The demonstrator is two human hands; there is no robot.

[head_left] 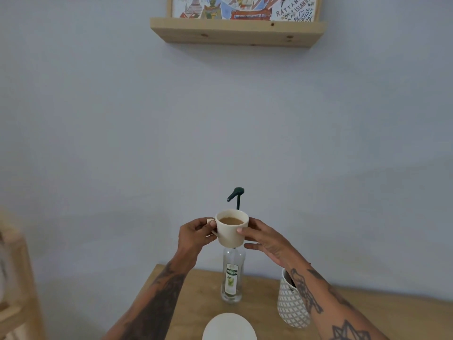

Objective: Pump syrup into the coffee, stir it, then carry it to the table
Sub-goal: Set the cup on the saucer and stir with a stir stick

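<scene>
A cream coffee cup (231, 235) with light brown coffee inside is held up in the air in front of the syrup bottle. My left hand (196, 233) pinches its handle on the left. My right hand (263, 238) steadies the cup's right side, thumb on the wall and fingers spread. The clear syrup bottle (231, 278) with a white and green label stands on the wooden counter (196, 303) behind and below the cup. Its dark green pump head (235, 193) rises just above the cup's rim, spout pointing left.
A white saucer (229, 327) lies at the counter's front edge. A patterned grey and white cup (290, 303) stands to the right, partly behind my right forearm. A wooden shelf (235, 33) with a picture hangs high on the wall. Wooden furniture (17, 278) is at far left.
</scene>
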